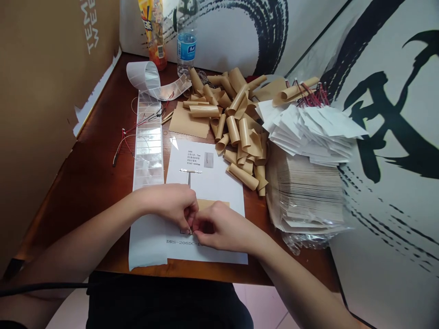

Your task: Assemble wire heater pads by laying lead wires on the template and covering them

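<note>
Over the lower part of a printed white sheet (222, 183), my left hand (176, 205) and my right hand (221, 228) meet with their fingertips close together. Both hands are pinched on something small and thin that I cannot make out. Under them lies a piece of brown paper (214, 204), mostly covered by the hands. A strip of clear labels (149, 160) runs along the left of the sheet and curls at its far end. Thin red and black wires (125, 137) lie across this strip.
Curled brown papers (240, 132) are heaped behind and right of the sheet. A stack of white envelopes (308, 187) stands at the right, with more red wires (313, 96) on top. Two bottles (187, 48) (158, 41) stand at the back. A cardboard wall (51, 91) borders the left.
</note>
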Tool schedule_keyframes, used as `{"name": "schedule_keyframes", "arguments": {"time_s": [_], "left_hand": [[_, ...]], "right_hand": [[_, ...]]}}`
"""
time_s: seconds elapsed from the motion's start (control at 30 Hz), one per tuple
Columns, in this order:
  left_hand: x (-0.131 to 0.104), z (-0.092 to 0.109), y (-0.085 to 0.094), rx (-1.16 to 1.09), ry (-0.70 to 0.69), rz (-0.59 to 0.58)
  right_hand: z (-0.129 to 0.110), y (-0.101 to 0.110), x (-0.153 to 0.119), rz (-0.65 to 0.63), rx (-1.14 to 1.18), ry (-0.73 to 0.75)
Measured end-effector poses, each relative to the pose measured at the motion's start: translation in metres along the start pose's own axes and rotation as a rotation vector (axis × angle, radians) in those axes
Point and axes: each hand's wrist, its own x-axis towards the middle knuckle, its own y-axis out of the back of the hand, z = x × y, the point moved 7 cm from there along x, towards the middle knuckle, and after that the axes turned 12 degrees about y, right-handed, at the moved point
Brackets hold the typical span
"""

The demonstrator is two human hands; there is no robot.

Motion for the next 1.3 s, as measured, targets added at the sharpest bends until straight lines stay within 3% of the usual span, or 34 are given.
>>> {"name": "schedule_keyframes", "arguments": {"time_s": [0.77,1.3], "left_hand": [[0.0027,-0.0021,-0.0007,-0.141,-0.060,-0.092],[0.0043,-0.0033,-0.0009,-0.133,-0.064,-0.089]], "right_hand": [[-0.0013,0.0002,0.0030,0.014,-0.031,0.022],[-0.0033,0.0007,0.0032,0.017,-0.027,0.041]]}}
